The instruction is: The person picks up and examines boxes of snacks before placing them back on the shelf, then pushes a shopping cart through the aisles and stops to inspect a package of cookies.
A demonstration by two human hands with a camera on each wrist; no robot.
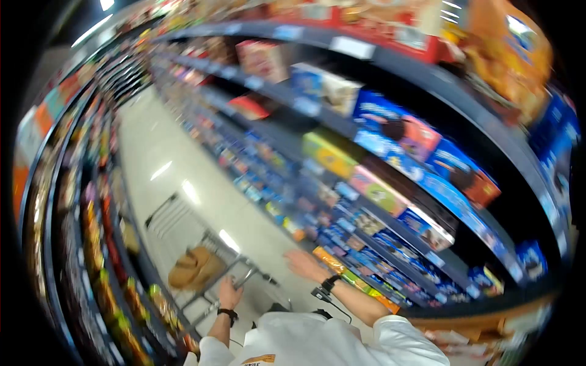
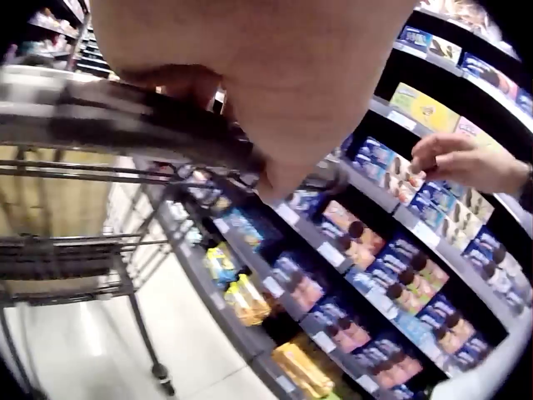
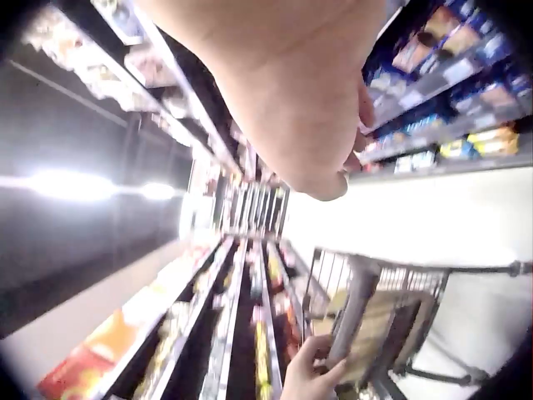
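Observation:
My left hand (image 1: 229, 295) grips the handle of a shopping cart; in the left wrist view the hand (image 2: 258, 75) is wrapped over the dark handle bar (image 2: 125, 117). The right wrist view also shows the left hand (image 3: 312, 379) on the handle (image 3: 356, 304). A brown bag (image 1: 196, 268) lies in the cart. My right hand (image 1: 305, 266) is held out to the right of the cart, its fingers loosely bent with nothing seen in them. In the left wrist view the right hand (image 2: 470, 164) appears before the shelves of blue packs (image 2: 408, 271), apparently touching none.
Shelves of boxed and bagged snacks line the right side, with a yellow box (image 1: 329, 154) among them. Another shelf row (image 1: 94, 232) runs close along the cart's left. A pale floor aisle (image 1: 149, 137) stretches ahead between the rows.

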